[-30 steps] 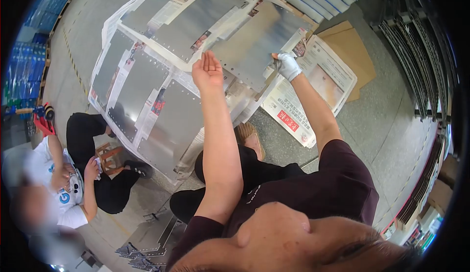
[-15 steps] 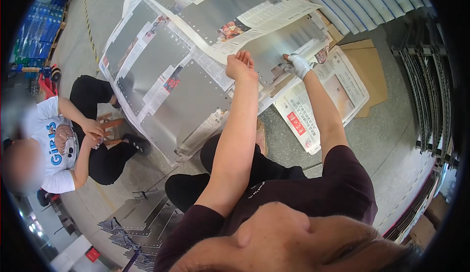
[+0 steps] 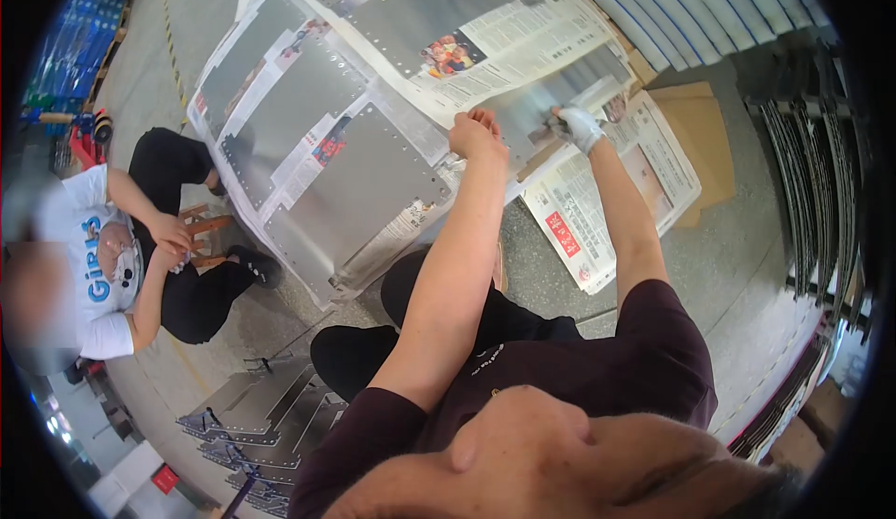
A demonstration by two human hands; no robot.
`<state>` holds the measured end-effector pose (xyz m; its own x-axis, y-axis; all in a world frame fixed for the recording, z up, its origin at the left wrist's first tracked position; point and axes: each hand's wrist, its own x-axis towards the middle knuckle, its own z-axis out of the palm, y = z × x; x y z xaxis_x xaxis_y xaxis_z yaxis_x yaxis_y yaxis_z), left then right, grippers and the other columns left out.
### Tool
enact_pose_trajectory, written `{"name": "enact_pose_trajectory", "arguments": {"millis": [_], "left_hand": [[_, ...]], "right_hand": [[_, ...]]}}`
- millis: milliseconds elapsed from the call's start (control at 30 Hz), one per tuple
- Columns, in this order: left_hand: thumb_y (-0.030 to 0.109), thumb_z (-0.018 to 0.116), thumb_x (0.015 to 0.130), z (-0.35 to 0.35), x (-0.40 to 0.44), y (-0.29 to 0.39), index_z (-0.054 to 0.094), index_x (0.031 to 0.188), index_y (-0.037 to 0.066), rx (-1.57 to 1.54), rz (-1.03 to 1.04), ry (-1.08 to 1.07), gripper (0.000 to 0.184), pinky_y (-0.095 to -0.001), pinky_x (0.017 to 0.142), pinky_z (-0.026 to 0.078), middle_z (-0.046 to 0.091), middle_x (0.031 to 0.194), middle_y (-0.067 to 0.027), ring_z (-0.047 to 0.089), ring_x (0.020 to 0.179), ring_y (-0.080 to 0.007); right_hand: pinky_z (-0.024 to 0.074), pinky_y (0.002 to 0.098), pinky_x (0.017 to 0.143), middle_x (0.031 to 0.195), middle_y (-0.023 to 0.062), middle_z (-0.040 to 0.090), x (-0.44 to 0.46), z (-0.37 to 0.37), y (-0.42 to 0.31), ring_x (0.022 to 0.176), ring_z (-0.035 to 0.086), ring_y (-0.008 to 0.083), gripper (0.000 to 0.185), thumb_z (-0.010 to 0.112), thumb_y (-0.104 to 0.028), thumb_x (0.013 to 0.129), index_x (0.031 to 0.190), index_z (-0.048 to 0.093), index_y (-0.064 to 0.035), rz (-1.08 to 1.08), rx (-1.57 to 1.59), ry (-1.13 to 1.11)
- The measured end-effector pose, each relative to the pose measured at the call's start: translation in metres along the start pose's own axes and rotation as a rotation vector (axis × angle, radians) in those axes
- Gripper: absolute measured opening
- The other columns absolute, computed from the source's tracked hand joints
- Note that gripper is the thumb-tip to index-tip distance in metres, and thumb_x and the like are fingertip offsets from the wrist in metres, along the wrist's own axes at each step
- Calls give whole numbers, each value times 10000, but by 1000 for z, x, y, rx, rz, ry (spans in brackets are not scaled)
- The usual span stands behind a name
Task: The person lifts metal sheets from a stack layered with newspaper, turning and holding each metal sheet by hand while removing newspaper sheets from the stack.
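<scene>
My bare left hand (image 3: 478, 136) is closed with curled fingers at the lower edge of a printed newspaper sheet (image 3: 509, 41), and seems to pinch it. That sheet lies partly over flat grey metal plates with rows of small holes. My right hand (image 3: 581, 128), in a white glove with bare fingertips, is over a shiny metal plate (image 3: 523, 104) to the right. Its fingers are bent together; what they hold, if anything, is hidden. Another perforated metal plate (image 3: 373, 174) lies left of my left arm, with newspaper strips around it.
A newspaper stack (image 3: 579, 230) and brown cardboard (image 3: 714, 150) lie on the floor at right. Metal parts (image 3: 812, 164) stand on a rack beyond. At left sits a person (image 3: 112, 258) with hands together. More metal plates (image 3: 266, 407) stand at lower left.
The newspaper sheet's raised right part has come down flatter onto the plates. My left hand has shifted slightly right and down. My right hand has shifted slightly right, its fingers more bent.
</scene>
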<state>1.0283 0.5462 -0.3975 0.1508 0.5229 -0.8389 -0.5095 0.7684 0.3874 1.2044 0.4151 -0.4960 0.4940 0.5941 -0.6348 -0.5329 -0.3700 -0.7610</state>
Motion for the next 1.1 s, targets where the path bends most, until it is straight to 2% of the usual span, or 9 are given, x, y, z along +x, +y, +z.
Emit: {"name": "enact_pose_trajectory", "arguments": {"millis": [67,333,433,533,600,633,767,900,1100], "left_hand": [[145,420,826,0,7,5,536,783,56,-26,30,-39,152,-222,460,379,570,689,-19,550,537,-113],[160,425,838,8,-9,5,532,816,61,-59,-5,17,147,-223,476,388,557,703,-7,539,537,-105],[167,426,845,7,-12,6,519,823,66,-72,-38,53,139,-229,485,391,540,711,-7,538,548,-116],[177,427,856,2,-12,-1,500,833,67,-78,-94,87,134,-234,484,389,518,706,-13,538,556,-132],[182,431,857,0,-18,-17,483,832,66,-65,-151,124,130,-249,490,384,510,712,-22,534,576,-143],[184,435,855,2,-26,-22,473,826,64,-53,-174,147,129,-263,497,379,509,720,-28,531,593,-148],[184,428,848,8,-18,-28,446,766,64,23,-59,90,146,-268,490,358,473,696,-26,483,582,-139],[129,419,797,26,-38,35,421,716,94,-75,279,40,89,-248,535,339,433,681,-2,399,579,-107],[79,463,801,15,-33,92,437,793,112,-260,337,-45,43,-252,626,375,465,745,33,470,658,-71]], "right_hand": [[463,231,520,711,18,588,25,-19,18,580,549,101,125,506,-171,897,909,587,-77,0,11,-199],[453,247,489,683,40,611,2,13,1,548,557,106,116,526,-167,874,860,610,-89,30,2,21],[446,268,456,628,71,609,-6,12,-16,552,582,138,194,540,-204,858,790,628,-44,102,-477,70],[423,262,444,590,58,564,-10,6,-30,466,514,152,278,579,-282,855,825,632,-11,-415,-1050,362],[462,311,512,625,115,611,-43,43,-70,556,595,185,348,562,-309,817,883,651,21,-428,-583,544],[468,311,553,634,97,619,-12,31,-68,552,579,162,331,557,-286,823,929,654,12,-634,-781,561],[477,317,572,657,97,631,-7,133,-115,589,617,157,248,572,-238,763,887,646,-36,-601,-734,139],[490,355,727,893,150,665,19,210,-130,845,646,230,416,641,-369,703,1005,647,-83,-461,-1183,-48],[358,495,946,1184,188,562,1,282,-112,1156,495,340,653,695,-539,664,1083,623,-42,-450,-1482,273]]}}
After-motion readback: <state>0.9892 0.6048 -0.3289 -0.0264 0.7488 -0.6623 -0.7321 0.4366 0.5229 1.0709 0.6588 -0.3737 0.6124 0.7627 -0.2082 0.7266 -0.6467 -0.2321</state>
